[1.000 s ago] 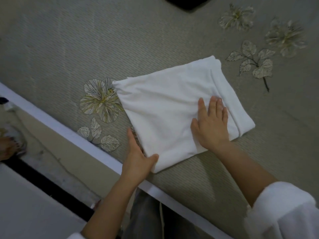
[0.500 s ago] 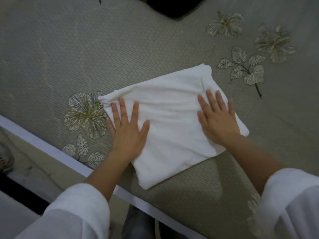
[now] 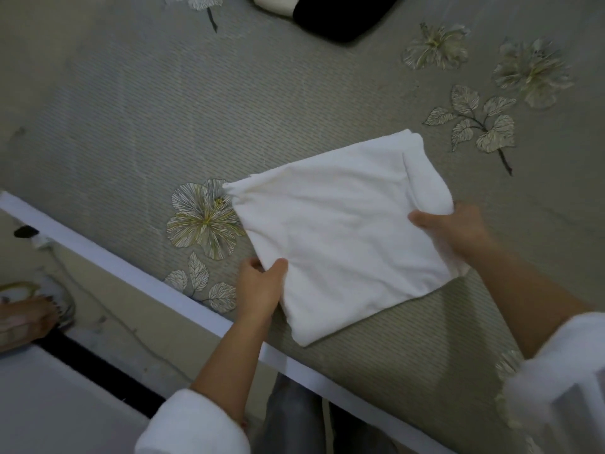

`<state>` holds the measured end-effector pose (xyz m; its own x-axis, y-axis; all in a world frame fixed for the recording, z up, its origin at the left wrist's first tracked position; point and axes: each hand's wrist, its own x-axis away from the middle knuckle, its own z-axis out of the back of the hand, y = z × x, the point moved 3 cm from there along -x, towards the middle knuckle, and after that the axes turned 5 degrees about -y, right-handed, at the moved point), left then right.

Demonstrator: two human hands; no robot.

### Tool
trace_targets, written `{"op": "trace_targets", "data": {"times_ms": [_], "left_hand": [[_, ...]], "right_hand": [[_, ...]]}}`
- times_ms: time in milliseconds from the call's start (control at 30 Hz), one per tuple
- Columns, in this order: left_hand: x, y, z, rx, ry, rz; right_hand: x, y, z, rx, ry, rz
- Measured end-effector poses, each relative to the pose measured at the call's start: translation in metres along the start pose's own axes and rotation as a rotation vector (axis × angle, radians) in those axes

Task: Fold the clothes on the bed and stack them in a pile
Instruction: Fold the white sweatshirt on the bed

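A folded white garment [image 3: 343,231] lies as a rough square on the grey-green bed cover [image 3: 131,109] near the bed's front edge. My left hand [image 3: 258,286] grips its near left edge, thumb on top and fingers under the cloth. My right hand [image 3: 455,227] grips the right edge the same way, thumb on top. The garment's right side looks slightly lifted off the cover. Both forearms come in from below, in white sleeves.
At the top edge lie a black folded item [image 3: 340,18] and a white one [image 3: 275,4]. The bed's white border [image 3: 131,267] runs diagonally from left to bottom right. Beyond it are the floor, a cable and a foot in a sandal [image 3: 29,312].
Both hands lay flat on the garment, smoothing it; now they have slid to its left and right edges and taken hold of it. The camera has tilted up a little.
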<state>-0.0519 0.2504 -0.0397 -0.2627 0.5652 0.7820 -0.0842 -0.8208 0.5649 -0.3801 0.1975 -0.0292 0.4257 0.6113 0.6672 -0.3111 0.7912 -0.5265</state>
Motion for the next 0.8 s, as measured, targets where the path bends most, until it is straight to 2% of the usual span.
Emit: {"op": "trace_targets", "data": {"times_ms": [100, 167, 233, 400, 567, 800], "left_hand": [[0.008, 0.007, 0.004, 0.063, -0.122, 0.061], [0.018, 0.013, 0.008, 0.025, -0.126, 0.044], [0.033, 0.022, 0.006, -0.060, -0.148, 0.025], [0.079, 0.053, -0.031, -0.353, -0.299, -0.092], [0.119, 0.079, -0.103, -0.577, -0.460, -0.305], [0.203, 0.064, -0.226, -0.777, -0.662, -0.431]], "right_hand": [[0.028, 0.014, 0.008, -0.152, -0.108, -0.138], [0.055, 0.026, 0.016, -0.294, -0.211, -0.257], [0.087, 0.040, 0.025, -0.379, -0.239, -0.313], [0.158, 0.078, 0.052, -0.414, -0.129, -0.276], [0.203, 0.134, 0.100, -0.599, 0.068, -0.267], [0.259, 0.244, 0.172, -0.915, 0.277, -0.341]]}}
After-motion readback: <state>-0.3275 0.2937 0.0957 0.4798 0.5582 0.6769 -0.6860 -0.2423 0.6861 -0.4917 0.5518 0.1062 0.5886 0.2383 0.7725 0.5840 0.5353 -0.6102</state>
